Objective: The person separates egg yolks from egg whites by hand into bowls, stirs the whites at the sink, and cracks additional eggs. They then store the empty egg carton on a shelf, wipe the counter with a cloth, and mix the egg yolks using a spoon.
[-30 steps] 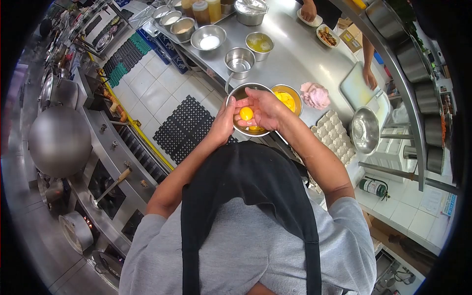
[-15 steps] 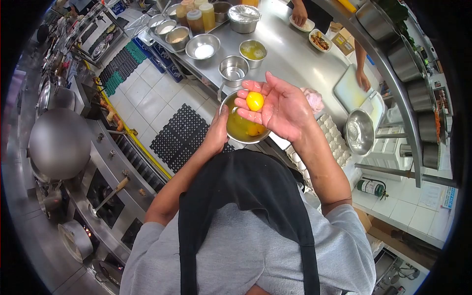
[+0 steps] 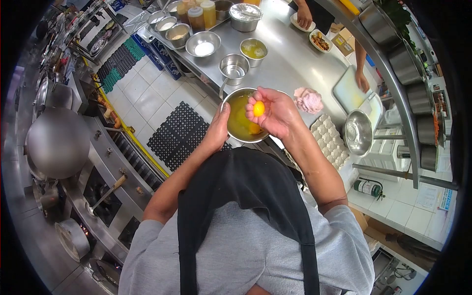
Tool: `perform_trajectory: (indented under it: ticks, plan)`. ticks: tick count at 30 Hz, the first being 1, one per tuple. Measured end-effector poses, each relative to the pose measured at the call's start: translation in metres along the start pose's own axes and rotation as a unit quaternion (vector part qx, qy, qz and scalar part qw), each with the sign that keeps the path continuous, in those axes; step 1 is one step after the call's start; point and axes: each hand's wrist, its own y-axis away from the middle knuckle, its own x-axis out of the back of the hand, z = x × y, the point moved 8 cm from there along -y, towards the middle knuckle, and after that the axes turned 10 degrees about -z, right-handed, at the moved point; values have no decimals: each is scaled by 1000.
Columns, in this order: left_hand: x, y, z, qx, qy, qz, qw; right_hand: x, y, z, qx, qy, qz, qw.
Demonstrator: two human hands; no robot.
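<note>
The counter [image 3: 290,61] is stretching away in front of the worker beside me. On its right side the board [image 3: 348,89] is lying flat, and nearer the worker the egg tray [image 3: 328,140] is resting beside a shallow steel basin [image 3: 358,132]. The bowl [image 3: 242,140] is sitting close to the worker's body at the counter's near edge, holding clear yellowish liquid.

The left hand [image 3: 216,130] is steadying the bowl from its left side, as it was doing half a second ago; its thumb is lying near the rim, while its other fingers are largely hidden, so I cannot tell whether they are spread. The right hand [image 3: 276,113] is showing the main change: half a second earlier its fingers were stretching out flat, and now they are curling inward, close together, over the bowl's right side.

Across the counter, a co-worker's hand [image 3: 362,82] is staying on the board. The pink bundle [image 3: 308,100], then partly covered by the right hand, is now showing whole. The yolk [image 3: 258,108] is nestling inside the curled fingers, no longer lying on an open palm. Below it, an orange mass [image 3: 254,129] is resting in the liquid.
</note>
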Motion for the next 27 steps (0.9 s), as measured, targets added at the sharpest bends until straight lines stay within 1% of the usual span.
perform_trajectory:
  ticks: [1, 2, 4, 5, 7, 8, 9, 10, 12, 13, 15, 18, 20, 21, 22, 23, 24, 25, 26, 27]
  plan:
    - [-3, 2, 4, 1, 0, -1, 1000, 3, -4, 3, -10, -12, -26, 1000]
    - [-5, 4, 5, 20, -6, 3, 1000, 8, -6, 6, -9, -13, -25, 1000]
    - [-2, 4, 2, 39, -13, 8, 999, 16, -7, 14, -9, -37, 53, 998]
    - [3, 1, -5, 41, -42, 4, 998, 17, -8, 15, -9, -37, 53, 998]
    - [6, 2, -2, 43, -71, -2, 997, 22, -7, 23, -35, -99, 65, 992]
    - [5, 4, -4, 65, -50, -26, 996, 23, -7, 21, -33, -100, 65, 992]
    - [0, 5, -6, 86, -29, -49, 995, 22, -5, 19, -36, -127, 44, 990]
    - [-1, 3, -11, 87, -28, -51, 994, 20, -4, 16, -39, -155, 23, 987]
    - [2, -2, -15, 56, 10, -25, 998, 19, 3, 1, -22, -150, 15, 988]
    - [0, -4, -17, 58, 11, -27, 998, 19, 6, -8, -6, -144, 5, 990]
    - [1, -8, -17, 37, 68, 31, 996, 31, 11, -24, -1, -148, 9, 989]
    - [-5, -7, -4, 27, 81, 24, 996, 53, 19, -49, 17, -129, 4, 992]
    - [-5, -6, 0, 24, 82, 25, 996, 72, 23, -65, 55, -105, 0, 993]
    - [0, -9, -6, 32, 78, 26, 996, 88, 22, -70, 71, -69, 30, 995]
    - [5, -10, -9, 41, 73, 26, 996, 99, 18, -69, 74, -70, 31, 994]
    - [9, -11, -11, 41, 71, 22, 996, 121, 15, -74, 100, 67, 112, 986]
    - [11, -9, -12, 45, 58, 9, 997, 147, 13, -81, 123, 202, 191, 953]
    - [10, -9, -12, 48, 46, -3, 998, 185, -1, -86, 112, 388, 200, 893]
    - [8, -9, -10, 49, 46, -3, 998, 192, 0, -86, 113, 387, 201, 893]
    - [7, -8, -6, 50, 39, 6, 998, 188, 2, -92, 116, 543, 225, 801]
